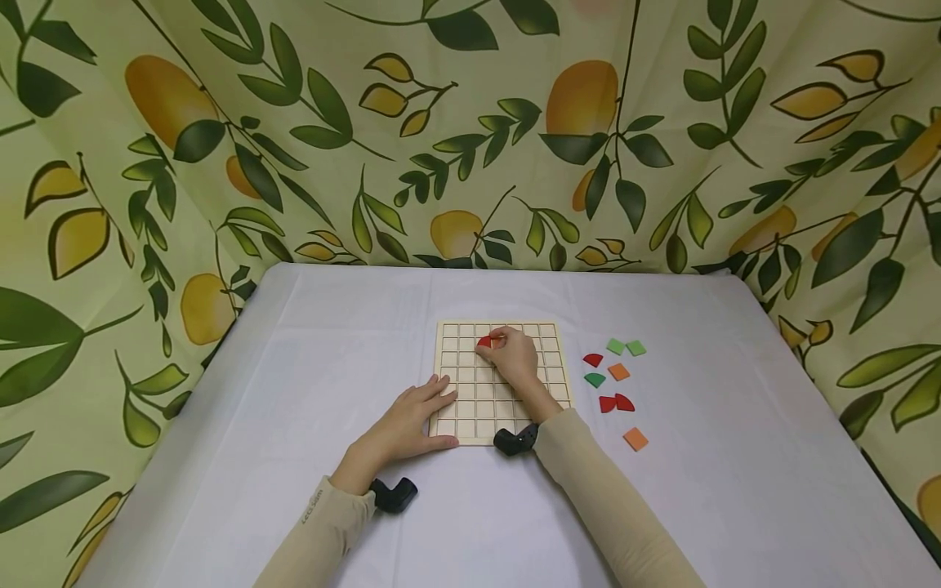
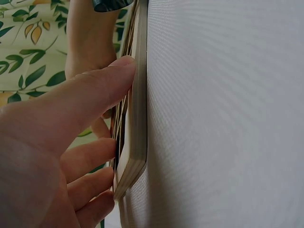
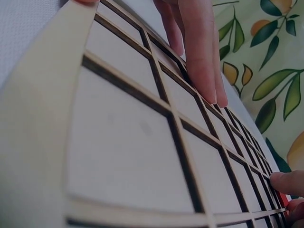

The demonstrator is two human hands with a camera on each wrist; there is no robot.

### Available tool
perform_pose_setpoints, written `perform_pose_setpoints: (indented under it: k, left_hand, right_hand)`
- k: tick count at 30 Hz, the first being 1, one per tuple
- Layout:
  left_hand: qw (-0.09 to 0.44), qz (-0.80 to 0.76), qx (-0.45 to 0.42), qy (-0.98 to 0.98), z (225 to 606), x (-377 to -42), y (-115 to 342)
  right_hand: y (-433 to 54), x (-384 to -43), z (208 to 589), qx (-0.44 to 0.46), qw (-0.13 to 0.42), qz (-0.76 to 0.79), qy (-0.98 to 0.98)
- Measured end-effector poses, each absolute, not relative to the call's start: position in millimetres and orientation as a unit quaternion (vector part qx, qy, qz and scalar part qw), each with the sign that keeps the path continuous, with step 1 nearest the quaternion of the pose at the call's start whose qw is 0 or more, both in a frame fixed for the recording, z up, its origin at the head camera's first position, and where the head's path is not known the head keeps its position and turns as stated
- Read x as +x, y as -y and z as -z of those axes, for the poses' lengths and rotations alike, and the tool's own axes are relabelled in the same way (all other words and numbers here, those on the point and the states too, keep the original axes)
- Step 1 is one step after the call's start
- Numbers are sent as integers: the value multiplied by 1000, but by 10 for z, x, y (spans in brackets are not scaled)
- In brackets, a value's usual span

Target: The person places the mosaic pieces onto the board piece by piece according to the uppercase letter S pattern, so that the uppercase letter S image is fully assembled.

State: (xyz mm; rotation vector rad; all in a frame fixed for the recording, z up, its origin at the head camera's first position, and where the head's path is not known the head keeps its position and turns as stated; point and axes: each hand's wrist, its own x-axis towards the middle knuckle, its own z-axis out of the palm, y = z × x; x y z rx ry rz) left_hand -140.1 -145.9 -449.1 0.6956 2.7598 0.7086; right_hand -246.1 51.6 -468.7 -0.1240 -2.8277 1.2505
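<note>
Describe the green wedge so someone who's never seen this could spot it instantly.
On the white table, find the gridded wooden board. Loose pieces lie to its right; the green wedge is nearer the person than a red wedge. It alone is green and curved-edged.

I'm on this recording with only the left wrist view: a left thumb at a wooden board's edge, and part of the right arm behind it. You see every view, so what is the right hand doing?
Observer: In the head view, the right hand pinches a red piece over the far half of the gridded board.

Operator: Thanks. My view shows no loose pieces. Are any lying off the board?

Observer: Yes, the head view shows eight on the white tablecloth, to the board's right: three red pieces, two light green squares, one darker green piece and two orange squares.
</note>
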Motion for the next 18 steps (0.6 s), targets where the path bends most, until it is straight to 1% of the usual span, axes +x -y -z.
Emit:
perform_pose_setpoints:
  k: [10,18]
  left_hand:
    - [106,-242,236,-935,4499,-1411,1465]
    - [103,-240,236,-936,4515,-1415,1463]
  right_hand:
    - [-525,-2460,4693,-33,25,-411,911]
    - [-539,-2446,4709,-10,38,-413,910]
